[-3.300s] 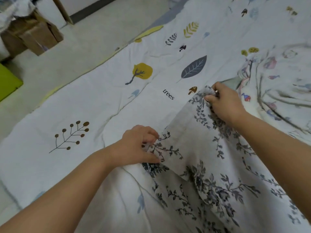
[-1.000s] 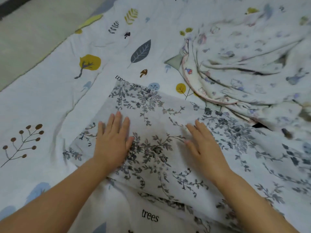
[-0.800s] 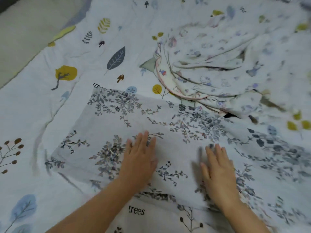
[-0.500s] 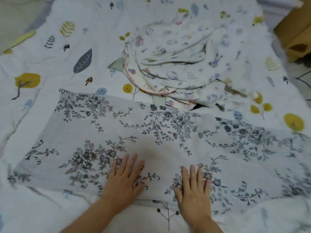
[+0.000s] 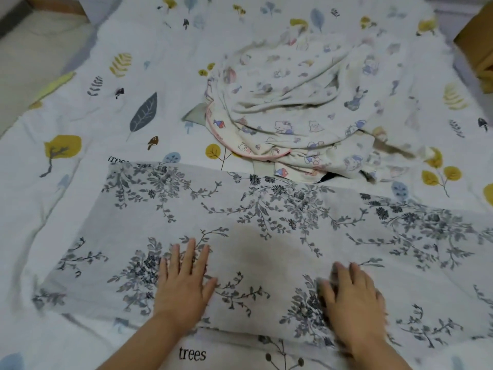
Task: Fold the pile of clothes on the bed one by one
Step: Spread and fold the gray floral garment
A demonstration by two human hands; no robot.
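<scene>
Fingers straight, left hand (image 5: 184,284) and right hand (image 5: 352,297) press flat near the floral cloth's (image 5: 266,222) near edge.

Lying flat across the near bed: floral cloth (image 5: 266,222), low, posing no barrier to a hand passing over. Pressing on its near edge: left hand (image 5: 184,284) and right hand (image 5: 352,297), a bare gap showing between them. Bulking up beyond the far edge: crumpled pile (image 5: 306,108), blocking the middle. Lying bare to the far left: sheet (image 5: 80,116). Standing at the right edge: box (image 5: 477,41).
</scene>
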